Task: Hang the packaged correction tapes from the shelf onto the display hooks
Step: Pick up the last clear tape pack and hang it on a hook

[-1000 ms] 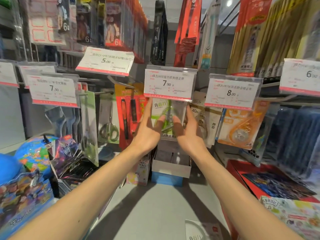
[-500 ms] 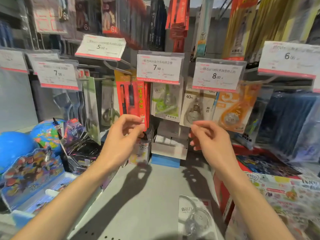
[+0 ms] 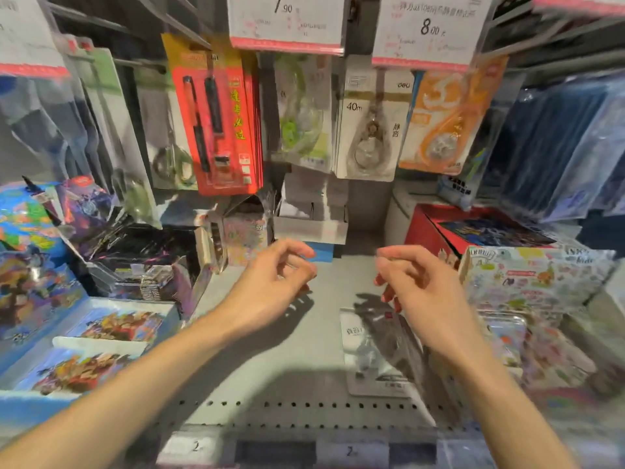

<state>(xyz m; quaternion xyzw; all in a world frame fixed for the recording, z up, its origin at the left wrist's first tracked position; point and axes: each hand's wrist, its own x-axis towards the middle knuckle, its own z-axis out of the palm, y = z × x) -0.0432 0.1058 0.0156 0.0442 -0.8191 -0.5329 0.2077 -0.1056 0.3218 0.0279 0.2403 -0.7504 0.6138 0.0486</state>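
Two bare hands hang over the grey shelf (image 3: pixel 270 360), and neither holds anything. My left hand (image 3: pixel 270 292) has its fingers loosely curled, thumb and forefinger near each other with nothing between them. My right hand (image 3: pixel 419 299) is the same, fingers relaxed and bent downward, empty. One packaged correction tape (image 3: pixel 375 353) lies flat on the shelf just below and partly under the right hand, in that hand's shadow. Up on the display hooks I see a green-backed correction tape pack (image 3: pixel 302 113) hanging under the 7.90 price tag (image 3: pixel 285 23), and beside it a white 40m pack (image 3: pixel 370 123) and an orange pack (image 3: pixel 449 120) under the 8.00 price tag (image 3: pixel 429 30). A red pen card (image 3: pixel 216 116) hangs to the left. Motion blur softens most of the fine print
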